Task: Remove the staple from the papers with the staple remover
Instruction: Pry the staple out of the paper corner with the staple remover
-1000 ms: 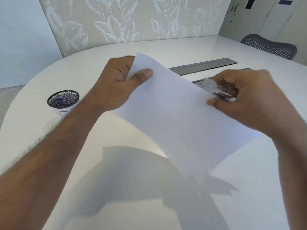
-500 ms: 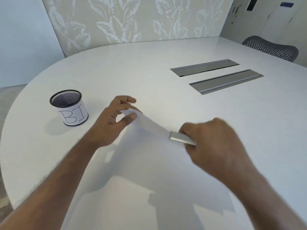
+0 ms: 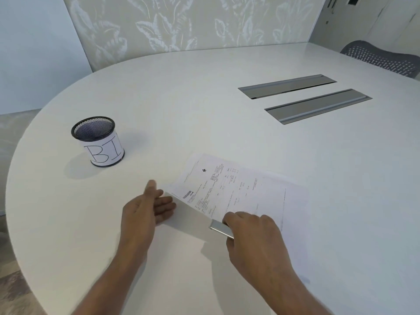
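Observation:
White printed papers (image 3: 238, 189) lie on the white table (image 3: 204, 110), printed side up, with the near left corner folded or lifted. My left hand (image 3: 147, 208) rests at that corner with fingers spread flat, holding nothing. My right hand (image 3: 252, 237) is closed around a silver metal staple remover (image 3: 220, 228), whose end sticks out to the left over the papers' near edge. The staple itself is too small to make out.
A black mesh cup (image 3: 97, 140) with a white label reading "BI" stands at the left. Two grey cable slots (image 3: 304, 98) are set into the table at the back right. A grey mesh chair (image 3: 381, 57) stands beyond the far edge.
The papers went from held up in the air to lying on the table, printed side now showing. My left hand let go and opened; my right hand came down, still gripping the remover.

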Demonstrator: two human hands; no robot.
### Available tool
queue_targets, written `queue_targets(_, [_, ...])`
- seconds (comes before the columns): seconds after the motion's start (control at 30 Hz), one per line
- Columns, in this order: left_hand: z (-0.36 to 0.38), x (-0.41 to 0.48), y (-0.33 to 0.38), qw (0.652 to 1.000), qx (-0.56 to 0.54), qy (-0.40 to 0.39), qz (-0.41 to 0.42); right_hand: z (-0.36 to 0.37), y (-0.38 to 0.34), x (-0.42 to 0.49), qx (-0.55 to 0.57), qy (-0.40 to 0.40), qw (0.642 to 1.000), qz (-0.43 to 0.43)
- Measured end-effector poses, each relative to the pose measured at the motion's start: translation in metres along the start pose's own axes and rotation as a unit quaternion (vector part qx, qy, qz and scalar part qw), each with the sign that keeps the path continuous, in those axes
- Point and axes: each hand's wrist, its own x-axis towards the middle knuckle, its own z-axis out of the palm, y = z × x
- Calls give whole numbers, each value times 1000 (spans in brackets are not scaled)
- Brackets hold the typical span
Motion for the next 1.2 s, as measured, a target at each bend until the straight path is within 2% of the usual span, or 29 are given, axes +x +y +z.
queue_targets(0.07, [2,-3,0,998,52,-46,1,5,0,-1,3,-13,1000,-5])
queue_targets(0.17, [5,-1,3,991,119,-56,-5,9,1,-2,53,-17,998,-23])
queue_targets(0.3, [1,6,10,982,161,-99,-28,6,14,4,247,-32,968,9])
queue_targets(0.37, [-1,7,10,980,162,-115,-33,9,20,12,302,-20,953,8])
queue_targets(0.53, [-2,5,10,984,139,-110,-26,18,16,34,318,16,948,-9])
queue_targets(0.67, [-1,2,11,983,144,-108,-13,27,4,50,305,17,952,-37])
queue_targets(0.93, [0,1,14,990,107,-80,-43,37,-8,66,273,25,959,-74])
queue_targets(1.2, [0,-3,15,989,110,-80,-51,36,-13,70,288,27,954,-84])
